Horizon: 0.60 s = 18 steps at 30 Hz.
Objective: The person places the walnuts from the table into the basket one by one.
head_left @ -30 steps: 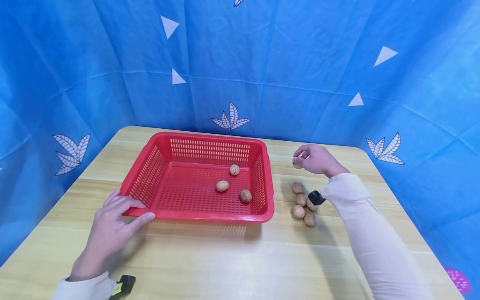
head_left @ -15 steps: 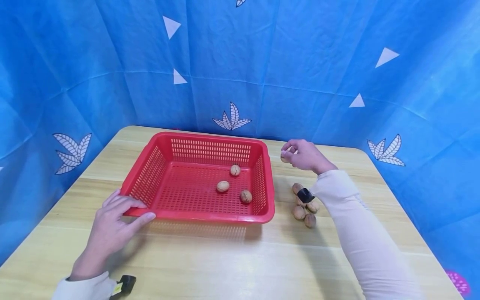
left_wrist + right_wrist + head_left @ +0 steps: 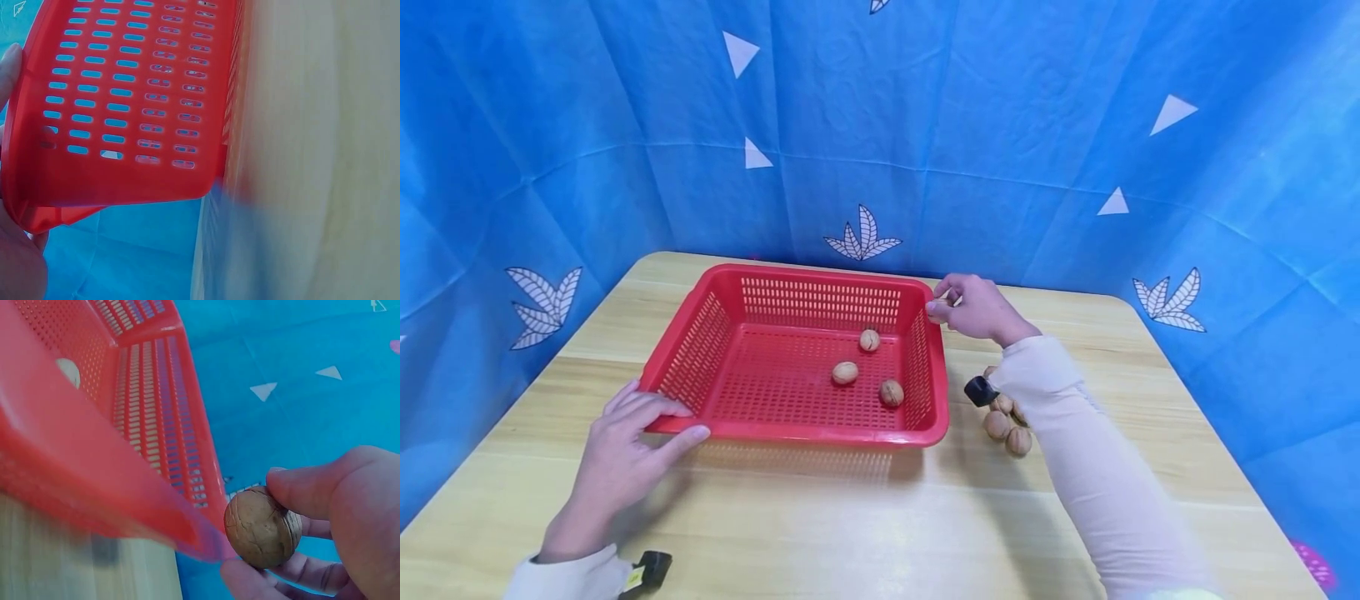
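basket [image 3: 820, 432] on wooden table [image 3: 790, 533], blue cloth [image 3: 865, 100] behind

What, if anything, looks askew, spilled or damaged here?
Nothing clearly stands out. The red basket sits upright, the loose walnuts lie clustered beside it, and the right hand holds another walnut. A dark line on the basket's farthest walnut may be only its seam.

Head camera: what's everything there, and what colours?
basket: one, red, on table
table: one, tan, under basket
walnuts inside: three, brown, basket's right half
loose walnuts: five showing, brown, right of basket
held walnut: one, brown, basket's back right corner
cloth: count unclear, blue, around table
spot: one, pink, cloth's lower right
wrist cameras: two, black, at sleeves
sleeves: two, cream, lower picture
left hand: one, basket's front left corner
right hand: one, pinching held walnut
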Tool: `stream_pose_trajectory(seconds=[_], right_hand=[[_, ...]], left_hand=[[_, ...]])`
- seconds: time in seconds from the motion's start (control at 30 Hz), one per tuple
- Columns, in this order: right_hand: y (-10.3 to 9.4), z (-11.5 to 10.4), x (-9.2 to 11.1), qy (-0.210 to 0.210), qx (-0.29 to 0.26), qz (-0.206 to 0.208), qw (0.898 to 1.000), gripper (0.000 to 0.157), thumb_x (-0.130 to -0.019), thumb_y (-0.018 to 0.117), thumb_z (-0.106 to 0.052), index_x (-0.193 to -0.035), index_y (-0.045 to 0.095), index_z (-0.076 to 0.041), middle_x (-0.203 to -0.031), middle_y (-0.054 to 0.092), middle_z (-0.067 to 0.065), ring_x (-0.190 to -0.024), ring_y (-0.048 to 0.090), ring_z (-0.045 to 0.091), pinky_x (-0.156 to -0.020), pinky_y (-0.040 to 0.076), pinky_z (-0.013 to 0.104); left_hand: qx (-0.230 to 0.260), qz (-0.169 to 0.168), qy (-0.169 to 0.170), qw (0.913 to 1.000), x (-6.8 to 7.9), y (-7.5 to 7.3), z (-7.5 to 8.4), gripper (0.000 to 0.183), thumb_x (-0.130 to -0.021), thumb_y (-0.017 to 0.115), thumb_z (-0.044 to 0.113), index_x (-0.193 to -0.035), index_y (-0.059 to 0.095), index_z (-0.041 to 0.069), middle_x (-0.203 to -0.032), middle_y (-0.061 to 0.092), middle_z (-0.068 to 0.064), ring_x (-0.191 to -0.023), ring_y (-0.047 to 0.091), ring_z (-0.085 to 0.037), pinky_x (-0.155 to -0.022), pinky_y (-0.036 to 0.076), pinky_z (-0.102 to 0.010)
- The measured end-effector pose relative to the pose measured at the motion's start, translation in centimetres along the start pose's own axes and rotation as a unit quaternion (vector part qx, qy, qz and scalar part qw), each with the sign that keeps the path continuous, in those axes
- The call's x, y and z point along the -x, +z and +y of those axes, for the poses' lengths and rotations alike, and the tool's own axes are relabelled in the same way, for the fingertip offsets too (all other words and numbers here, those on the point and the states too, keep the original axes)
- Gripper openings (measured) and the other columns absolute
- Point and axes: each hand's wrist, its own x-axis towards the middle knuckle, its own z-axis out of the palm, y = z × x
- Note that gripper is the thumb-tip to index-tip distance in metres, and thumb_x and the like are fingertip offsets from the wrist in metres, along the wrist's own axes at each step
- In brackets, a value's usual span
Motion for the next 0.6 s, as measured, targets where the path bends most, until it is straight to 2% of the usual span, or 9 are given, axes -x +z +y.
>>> stream_pose_trajectory(seconds=[0.37,0.6], right_hand=[[1.9,-1.8,-0.4,-0.031,-0.015,-0.006,0.999,0.019,-0.09,0.069,-0.024,-0.101,0.063,-0.009,-0.093,0.061,0.007,-0.083,0.054,0.024,-0.066,0.049,0.034],[2.7,-2.8,-0.9,-0.033,-0.011,-0.016,0.999,0.022,-0.091,0.069,-0.025,-0.105,0.064,-0.009,-0.096,0.062,0.008,-0.088,0.055,0.024,-0.075,0.049,0.036]], left_hand=[[-0.003,-0.007,-0.007,0.9999,0.2,-0.2,0.1,0.031,-0.069,0.088,0.021,-0.09,0.069,0.008,-0.093,0.07,-0.013,-0.093,0.057,-0.028,-0.114,0.025,-0.043],[0.003,-0.001,-0.001,1.0,0.0,0.0,-0.1,0.032,-0.067,0.089,0.019,-0.089,0.07,0.006,-0.091,0.07,-0.012,-0.092,0.056,-0.022,-0.113,0.027,-0.044]])
